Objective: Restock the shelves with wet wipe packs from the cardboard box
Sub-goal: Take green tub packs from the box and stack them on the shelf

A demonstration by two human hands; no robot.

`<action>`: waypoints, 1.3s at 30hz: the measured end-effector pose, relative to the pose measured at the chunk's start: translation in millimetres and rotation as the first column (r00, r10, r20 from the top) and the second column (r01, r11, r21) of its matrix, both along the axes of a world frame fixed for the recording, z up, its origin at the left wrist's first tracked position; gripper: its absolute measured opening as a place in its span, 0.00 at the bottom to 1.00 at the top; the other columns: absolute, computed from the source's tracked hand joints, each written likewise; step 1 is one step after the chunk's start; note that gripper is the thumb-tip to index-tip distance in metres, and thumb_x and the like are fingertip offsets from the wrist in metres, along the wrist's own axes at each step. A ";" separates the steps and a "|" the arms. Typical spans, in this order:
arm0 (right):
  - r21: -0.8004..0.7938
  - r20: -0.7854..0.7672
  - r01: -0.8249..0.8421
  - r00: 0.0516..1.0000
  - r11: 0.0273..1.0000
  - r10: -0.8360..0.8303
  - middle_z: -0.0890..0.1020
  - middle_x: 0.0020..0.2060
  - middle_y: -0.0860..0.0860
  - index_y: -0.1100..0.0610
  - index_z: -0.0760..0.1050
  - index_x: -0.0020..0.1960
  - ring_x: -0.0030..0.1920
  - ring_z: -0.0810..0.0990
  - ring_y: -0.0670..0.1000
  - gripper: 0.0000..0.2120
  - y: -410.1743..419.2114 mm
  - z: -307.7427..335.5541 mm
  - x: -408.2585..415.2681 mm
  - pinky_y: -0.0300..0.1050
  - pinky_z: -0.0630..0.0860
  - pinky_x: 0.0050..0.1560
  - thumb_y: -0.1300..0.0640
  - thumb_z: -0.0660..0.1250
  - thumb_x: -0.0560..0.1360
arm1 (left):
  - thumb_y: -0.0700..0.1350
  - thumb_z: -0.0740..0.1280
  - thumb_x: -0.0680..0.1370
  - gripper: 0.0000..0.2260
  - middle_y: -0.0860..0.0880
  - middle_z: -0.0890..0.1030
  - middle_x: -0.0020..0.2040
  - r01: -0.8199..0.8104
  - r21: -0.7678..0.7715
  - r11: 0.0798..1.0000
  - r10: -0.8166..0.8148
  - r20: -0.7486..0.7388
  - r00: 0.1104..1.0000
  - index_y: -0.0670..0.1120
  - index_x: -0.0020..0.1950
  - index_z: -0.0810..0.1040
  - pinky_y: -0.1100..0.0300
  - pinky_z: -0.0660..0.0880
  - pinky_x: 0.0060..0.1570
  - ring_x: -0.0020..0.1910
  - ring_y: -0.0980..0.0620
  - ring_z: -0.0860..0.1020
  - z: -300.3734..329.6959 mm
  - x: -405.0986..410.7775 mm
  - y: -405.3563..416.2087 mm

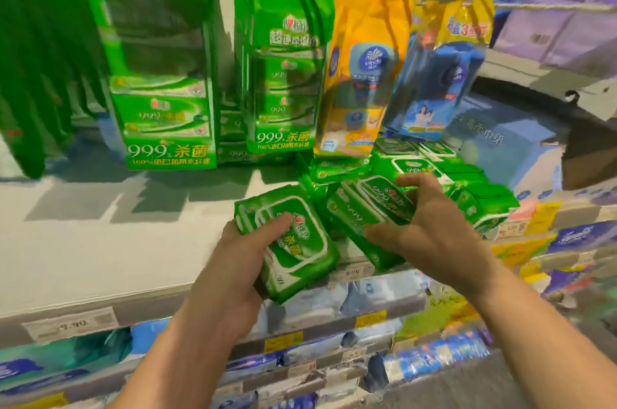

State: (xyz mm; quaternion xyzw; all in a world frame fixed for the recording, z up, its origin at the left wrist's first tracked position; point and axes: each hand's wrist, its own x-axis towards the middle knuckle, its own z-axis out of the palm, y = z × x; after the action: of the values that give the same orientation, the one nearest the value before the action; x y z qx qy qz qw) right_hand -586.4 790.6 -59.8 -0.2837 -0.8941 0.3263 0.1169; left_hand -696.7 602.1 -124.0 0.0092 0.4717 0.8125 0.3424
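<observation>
Two bare hands at lower centre: left hand (245, 243) gripping one green plastic wet-wipe pack (289, 243), right hand (422, 225) clamped on green stacked packs (370, 211) just beside.

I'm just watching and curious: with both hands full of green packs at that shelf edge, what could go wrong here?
The left hand holds a stack of green packs partly past the shelf edge; one could slip off. The right hand grips tilted packs beside a loose pile, which a nudge might topple.
</observation>
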 end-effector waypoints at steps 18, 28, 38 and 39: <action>0.556 0.172 -0.464 0.876 0.689 0.452 0.78 0.66 0.44 0.38 0.74 0.70 0.66 0.70 0.54 0.31 95.0 -29.3 -70.1 0.51 0.57 0.61 0.34 0.62 0.67 | 0.41 0.71 0.71 0.17 0.38 0.86 0.48 -0.158 -0.041 0.987 0.162 0.132 0.978 0.42 0.60 0.81 0.35 0.80 0.45 0.42 0.39 0.86 11.3 -25.8 21.2; 0.794 0.188 -0.315 0.941 0.520 0.283 0.82 0.62 0.46 0.39 0.76 0.68 0.67 0.77 0.57 0.39 88.0 -46.2 -63.6 0.68 0.61 0.66 0.30 0.77 0.59 | 0.46 0.69 0.75 0.15 0.40 0.86 0.50 -0.194 -0.084 0.977 0.200 0.072 0.977 0.44 0.61 0.81 0.36 0.79 0.50 0.46 0.39 0.85 20.0 15.6 40.6; 0.726 -0.071 -0.229 0.913 0.648 0.402 0.79 0.66 0.54 0.47 0.79 0.66 0.69 0.74 0.60 0.36 87.8 -55.4 -51.5 0.68 0.65 0.67 0.35 0.79 0.61 | 0.45 0.68 0.77 0.12 0.41 0.86 0.49 -0.244 -0.062 0.968 0.247 0.046 0.968 0.44 0.59 0.81 0.46 0.82 0.45 0.45 0.42 0.86 26.2 50.3 54.8; 0.712 -0.167 -0.205 0.879 0.671 0.446 0.78 0.67 0.54 0.47 0.80 0.65 0.70 0.73 0.60 0.32 88.5 -55.0 -47.7 0.65 0.65 0.67 0.36 0.76 0.65 | 0.45 0.68 0.77 0.12 0.41 0.86 0.49 -0.243 -0.054 0.968 0.245 0.036 0.969 0.44 0.59 0.81 0.46 0.82 0.44 0.45 0.42 0.86 27.1 52.7 57.4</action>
State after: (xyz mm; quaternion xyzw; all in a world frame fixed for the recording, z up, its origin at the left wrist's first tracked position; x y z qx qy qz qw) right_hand -634.1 879.1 -114.8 0.0035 -0.9540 0.0372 0.2973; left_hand -644.0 659.5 -96.9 -0.0748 0.4816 0.8366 0.2500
